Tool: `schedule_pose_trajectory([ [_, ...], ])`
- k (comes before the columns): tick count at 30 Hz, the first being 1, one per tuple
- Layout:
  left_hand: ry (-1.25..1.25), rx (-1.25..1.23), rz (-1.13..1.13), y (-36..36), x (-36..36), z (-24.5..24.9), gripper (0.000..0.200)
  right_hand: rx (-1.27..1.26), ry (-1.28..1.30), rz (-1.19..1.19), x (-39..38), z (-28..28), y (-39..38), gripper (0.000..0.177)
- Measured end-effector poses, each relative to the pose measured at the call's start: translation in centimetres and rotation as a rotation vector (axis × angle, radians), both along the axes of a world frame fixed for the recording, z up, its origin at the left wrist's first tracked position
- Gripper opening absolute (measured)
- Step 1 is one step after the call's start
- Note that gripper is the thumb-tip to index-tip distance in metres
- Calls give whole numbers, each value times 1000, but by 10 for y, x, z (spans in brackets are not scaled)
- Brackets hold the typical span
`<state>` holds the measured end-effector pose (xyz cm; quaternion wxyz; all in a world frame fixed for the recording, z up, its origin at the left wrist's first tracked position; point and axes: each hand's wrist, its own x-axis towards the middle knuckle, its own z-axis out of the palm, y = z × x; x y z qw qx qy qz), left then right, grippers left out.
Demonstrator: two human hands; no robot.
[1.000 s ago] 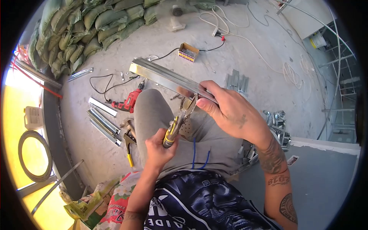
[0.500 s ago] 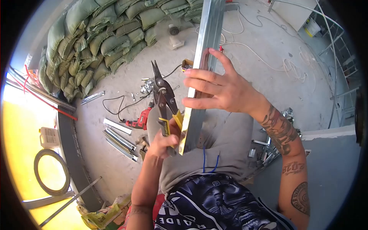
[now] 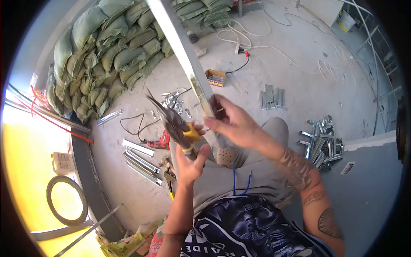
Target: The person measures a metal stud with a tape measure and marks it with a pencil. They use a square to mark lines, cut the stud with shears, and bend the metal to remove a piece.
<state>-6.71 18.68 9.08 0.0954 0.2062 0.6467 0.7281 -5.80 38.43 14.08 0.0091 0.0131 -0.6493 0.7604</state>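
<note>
My left hand [image 3: 190,165] is closed around the yellow-and-black handles of a pair of tin snips [image 3: 173,125], whose blades point up and to the left, blurred by motion. A long, shiny metal channel [image 3: 185,53] runs from the top edge down to my right hand [image 3: 237,126]. Its near end sits between my right thumb and fingers, a little right of the snips. The blades stand apart from the channel.
Cut channel pieces [image 3: 323,143] lie heaped at right, with more short pieces [image 3: 272,97] further off. A red drill [image 3: 160,141], metal strips [image 3: 141,165] and a small box [image 3: 215,78] are on the floor. Stacked sandbags [image 3: 124,51] and loose cables [image 3: 239,36] lie beyond.
The channel has swung, its far end going left. My right hand has moved down to its near end and gripped it. The snips have tilted left, away from the channel.
</note>
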Motion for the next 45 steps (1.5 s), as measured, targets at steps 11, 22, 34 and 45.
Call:
schedule_pose_trajectory([
  [11, 141, -429, -29, -14, 57, -37, 96, 1039, 398, 112, -5, 59, 57, 45],
  [22, 87, -395, -128, -13, 56, -29, 99, 1159, 235, 286, 0, 69, 52, 45],
  [34, 86, -372, -200, -11, 57, -20, 104, 1183, 286, 211, 8, 66, 48, 43],
  [45, 110, -436, -70, -6, 58, -21, 98, 1269, 241, 184, 13, 64, 48, 51],
])
